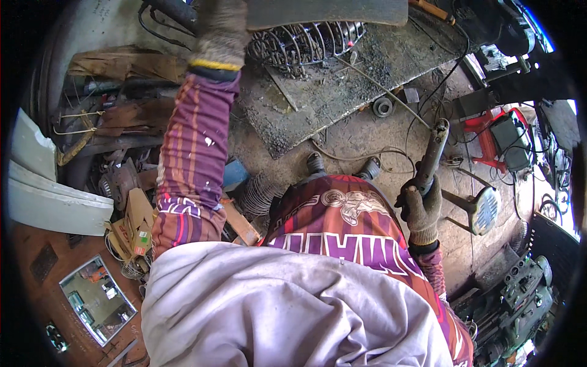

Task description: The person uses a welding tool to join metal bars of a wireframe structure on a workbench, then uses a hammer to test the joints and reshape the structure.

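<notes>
Up at the top edge, my left hand [221, 30], in a dirty knitted glove, is closed at the left side of a flat dark welding shield [327, 13]; its fingertips are cut off or hidden. At the right, my gloved right hand [422, 211] is wrapped round an electrode holder [433, 156]. From the holder's jaw a thin welding rod [385, 88] runs up and left, its far end close to a round-barred metal cage [306, 46]. That cage lies on a grimy metal plate [330, 101], partly covered by the shield.
Beside the plate lies a metal ring [383, 107]. Cables [367, 151] trail over the floor near my feet. A red stool [483, 137] and a small round-topped stand [485, 211] stand at the right. Scrap and cardboard [136, 229] crowd the left; machinery [520, 300] fills the lower right.
</notes>
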